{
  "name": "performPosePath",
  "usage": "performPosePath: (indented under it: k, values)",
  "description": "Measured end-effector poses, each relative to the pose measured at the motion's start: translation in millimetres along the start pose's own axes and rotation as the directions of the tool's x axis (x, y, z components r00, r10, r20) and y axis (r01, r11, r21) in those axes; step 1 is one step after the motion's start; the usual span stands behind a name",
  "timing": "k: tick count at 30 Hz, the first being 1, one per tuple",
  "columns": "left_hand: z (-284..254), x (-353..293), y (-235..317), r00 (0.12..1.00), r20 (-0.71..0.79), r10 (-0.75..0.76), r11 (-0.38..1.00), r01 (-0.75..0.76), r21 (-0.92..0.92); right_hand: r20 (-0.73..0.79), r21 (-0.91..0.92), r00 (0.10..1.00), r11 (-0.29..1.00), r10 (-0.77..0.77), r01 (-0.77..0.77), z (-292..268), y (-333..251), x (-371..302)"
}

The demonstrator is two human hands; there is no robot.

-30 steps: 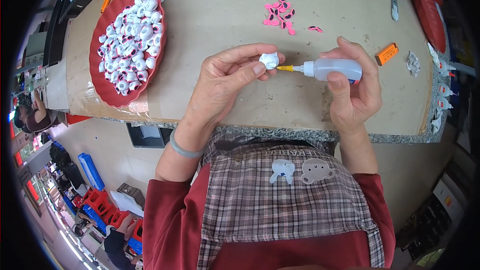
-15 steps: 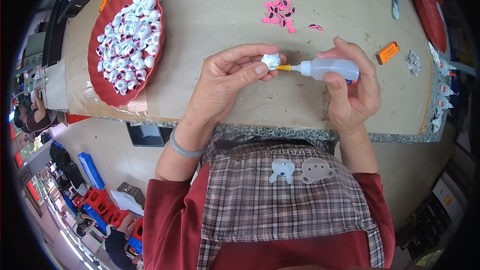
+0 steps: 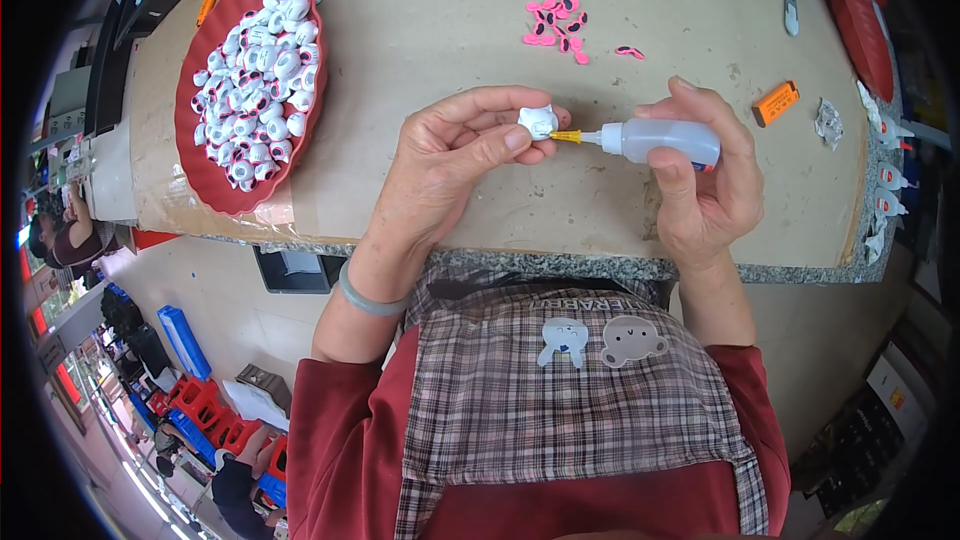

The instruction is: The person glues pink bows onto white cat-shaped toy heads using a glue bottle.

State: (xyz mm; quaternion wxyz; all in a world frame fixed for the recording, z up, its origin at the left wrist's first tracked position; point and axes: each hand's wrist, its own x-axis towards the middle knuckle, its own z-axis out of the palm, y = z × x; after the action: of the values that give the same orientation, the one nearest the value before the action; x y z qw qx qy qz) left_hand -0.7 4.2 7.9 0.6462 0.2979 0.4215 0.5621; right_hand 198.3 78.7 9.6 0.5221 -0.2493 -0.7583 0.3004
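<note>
White piece (image 3: 538, 120) nudged leftward — left grip (image 3: 447, 145) pinching, right grip (image 3: 715, 185) clasping bottle (image 3: 665, 140) — well inside table edge (image 3: 560, 263).

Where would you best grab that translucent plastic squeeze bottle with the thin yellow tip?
Take the translucent plastic squeeze bottle, I'd say, by its wide rounded body, from the right: its thin yellow tip points left toward the small white rounded piece in the left hand. The right hand holds that body, thumb on the near side.
</note>
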Motion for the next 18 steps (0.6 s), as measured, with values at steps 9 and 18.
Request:
performPosePath:
  k: [9,18]
  values:
    - [0.1,0.4,-2.3,1.000,0.007,-0.005,1.000,0.005,0.020,0.018,0.000,1.000,1.000,0.008,-0.008,0.3,-1.0,1.1]
    - [-0.4,-0.9,-2.9,1.000,0.000,-0.010,1.000,0.010,0.009,-0.007,-0.032,1.000,0.999,-0.018,0.018,0.8,-1.0,0.0]
